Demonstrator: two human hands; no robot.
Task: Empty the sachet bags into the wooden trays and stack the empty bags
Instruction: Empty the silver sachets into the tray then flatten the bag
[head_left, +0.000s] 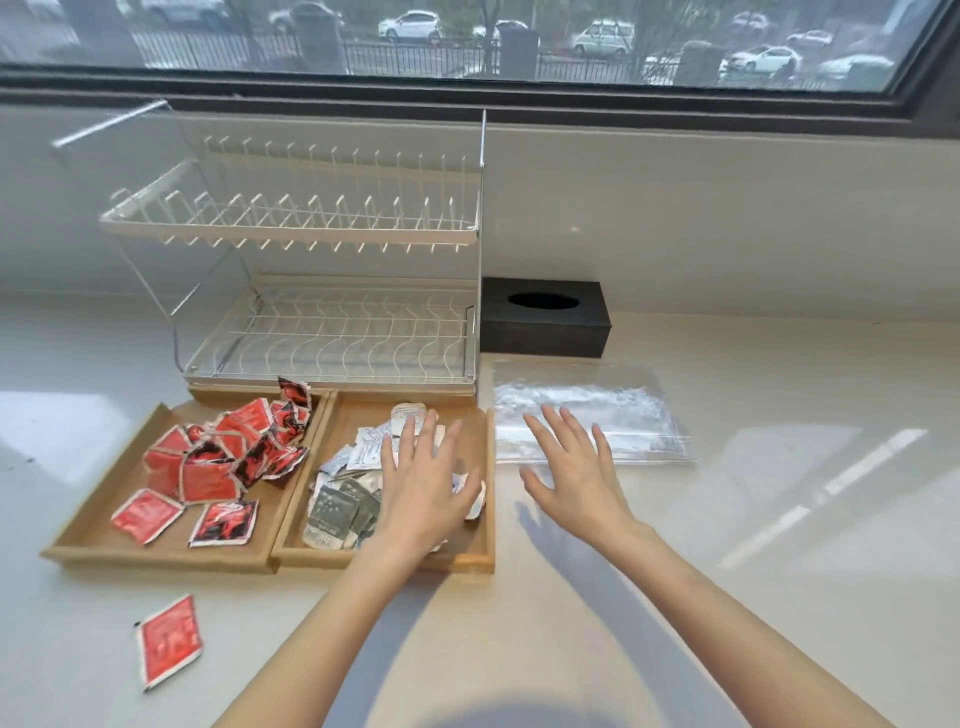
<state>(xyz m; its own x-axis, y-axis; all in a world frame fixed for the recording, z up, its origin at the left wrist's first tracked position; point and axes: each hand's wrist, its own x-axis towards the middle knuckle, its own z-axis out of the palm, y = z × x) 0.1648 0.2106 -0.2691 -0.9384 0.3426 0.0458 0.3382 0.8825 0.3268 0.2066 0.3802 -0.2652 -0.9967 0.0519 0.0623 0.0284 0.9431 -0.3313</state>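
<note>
Left hand (421, 483): spread wide, empty, over sachets (343, 499).
Right hand (576, 467): spread, empty.
Empty bags (587, 415): likely flimsy, slippery; pinched best at near edge.

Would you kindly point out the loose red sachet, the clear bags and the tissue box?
Red sachet (169, 642), head view: middle of its face, on the counter.
Clear bags (618, 410), head view: bare plastic beyond the fingers.
Tissue box (545, 325), head view: front wall.

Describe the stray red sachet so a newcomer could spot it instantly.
Start at the two wooden trays in front of the white dish rack. Move towards the viewer, off the left tray's near edge, onto the bare countertop. The lone red sachet lies there flat, the only red one outside a tray.
</note>
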